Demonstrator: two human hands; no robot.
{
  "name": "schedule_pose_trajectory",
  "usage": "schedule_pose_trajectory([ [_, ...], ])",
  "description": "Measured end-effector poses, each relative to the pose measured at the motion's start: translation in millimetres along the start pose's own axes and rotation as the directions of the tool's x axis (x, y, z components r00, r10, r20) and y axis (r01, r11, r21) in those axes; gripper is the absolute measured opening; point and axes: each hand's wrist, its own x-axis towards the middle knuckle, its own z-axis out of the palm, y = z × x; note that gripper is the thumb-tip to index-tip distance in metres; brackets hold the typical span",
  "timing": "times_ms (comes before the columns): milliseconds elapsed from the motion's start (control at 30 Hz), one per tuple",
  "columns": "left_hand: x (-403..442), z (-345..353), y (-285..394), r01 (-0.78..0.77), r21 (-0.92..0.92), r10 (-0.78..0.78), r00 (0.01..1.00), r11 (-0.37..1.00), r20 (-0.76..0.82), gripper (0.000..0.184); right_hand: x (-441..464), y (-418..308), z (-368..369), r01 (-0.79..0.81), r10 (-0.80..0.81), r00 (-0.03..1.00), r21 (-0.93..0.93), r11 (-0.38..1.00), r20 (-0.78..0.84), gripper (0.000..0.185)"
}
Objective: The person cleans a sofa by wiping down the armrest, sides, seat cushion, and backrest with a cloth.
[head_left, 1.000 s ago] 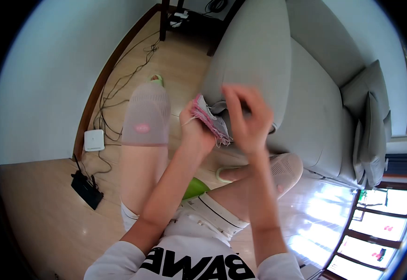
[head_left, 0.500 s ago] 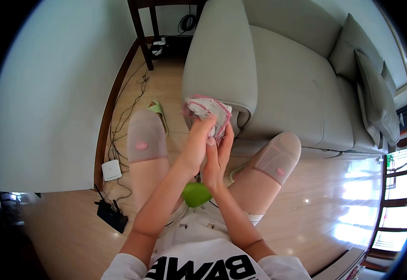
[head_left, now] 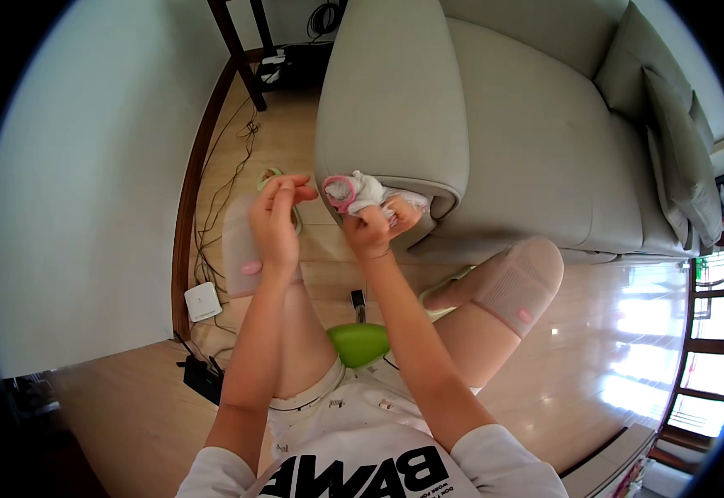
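Note:
A crumpled white cloth with pink edging (head_left: 365, 191) is bunched in front of the sofa arm (head_left: 391, 100). My right hand (head_left: 382, 228) is closed around it, with folds sticking out to the left and right of the fingers. To the left of the cloth, a short gap apart, my left hand (head_left: 275, 220) is raised with its fingers loosely bent and apart, holding nothing I can see. The left wrist is above my left knee.
The grey sofa seat (head_left: 536, 149) extends to the right, with cushions (head_left: 669, 158) at its far end. Cables (head_left: 204, 224) run along the wall beside a white box (head_left: 203, 301) and a black router (head_left: 202, 380). A green seat (head_left: 358, 344) shows between my legs.
My left hand has come off the cloth and moved left. The right hand keeps hold of the cloth, now bunched smaller with its pink edge turned left.

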Motion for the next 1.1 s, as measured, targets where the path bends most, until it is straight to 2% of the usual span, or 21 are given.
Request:
schedule_pose_trajectory([
  [33,-1,6,-1,0.003,0.025,-0.002,1.0,1.0,-0.004,0.026,-8,10,-2,0.059,-0.06,0.998,0.059,0.997,0.021,0.031],
  [100,-2,8,-3,0.007,0.035,-0.007,1.0,0.999,-0.009,0.022,-22,16,-9,0.076,-0.085,0.994,0.114,0.991,0.073,0.037],
  [200,1,8,-4,0.003,0.007,-0.003,1.0,1.0,0.022,0.018,-21,18,-17,0.16,-0.163,0.981,0.035,0.987,0.106,0.035],
  [300,1,4,-8,0.01,-0.002,-0.01,0.998,1.0,0.063,0.018,-34,16,-32,0.129,-0.118,0.952,-0.018,0.991,0.283,0.033],
  [400,-7,1,-12,0.032,-0.052,-0.027,0.994,0.998,0.105,0.016,-61,11,-58,0.094,-0.067,0.845,-0.025,0.995,0.531,0.032],
  [467,-13,-1,-17,0.027,-0.074,-0.017,0.991,0.997,0.135,0.016,-87,13,-76,-0.18,0.161,0.812,-0.02,0.983,0.561,0.03],
  [500,-16,-2,-16,-0.01,-0.01,0.012,0.992,1.0,0.125,0.016,-94,14,-82,-0.319,0.273,0.768,-0.024,0.948,0.579,0.029],
  [600,-23,-4,-5,-0.146,0.217,0.123,0.986,0.965,0.115,0.015,-29,-10,-87,-0.536,0.52,0.806,-0.024,0.844,0.283,0.029],
  [667,-21,2,24,-0.283,0.39,0.245,0.959,0.876,0.144,0.015,22,-13,-83,-0.368,0.361,0.92,0.025,0.929,0.152,0.029],
  [700,-16,8,37,-0.394,0.405,0.341,0.919,0.825,0.199,0.016,39,-11,-77,-0.277,0.273,0.958,0.039,0.96,0.083,0.03],
  [767,9,24,61,-0.613,0.4,0.523,0.79,0.682,0.32,0.019,55,-10,-47,-0.238,0.237,0.969,0.017,0.971,0.066,0.032],
  [867,44,54,69,-0.782,0.394,0.6,0.624,0.484,0.502,0.023,46,15,-19,-0.098,0.097,0.995,-0.049,0.994,-0.033,0.026],
  [900,51,60,63,-0.777,0.405,0.55,0.628,0.482,0.551,0.028,42,22,-18,-0.07,0.066,0.996,-0.062,0.996,-0.06,0.026],
  [1000,65,64,43,-0.824,0.288,0.625,0.56,0.488,0.544,0.031,30,30,-27,-0.025,0.017,0.998,-0.125,0.992,-0.066,0.035],
  [1100,67,66,37,-0.809,0.232,0.624,0.569,0.539,0.536,0.033,29,39,-35,-0.018,-0.002,0.995,-0.207,0.978,-0.096,0.048],
])
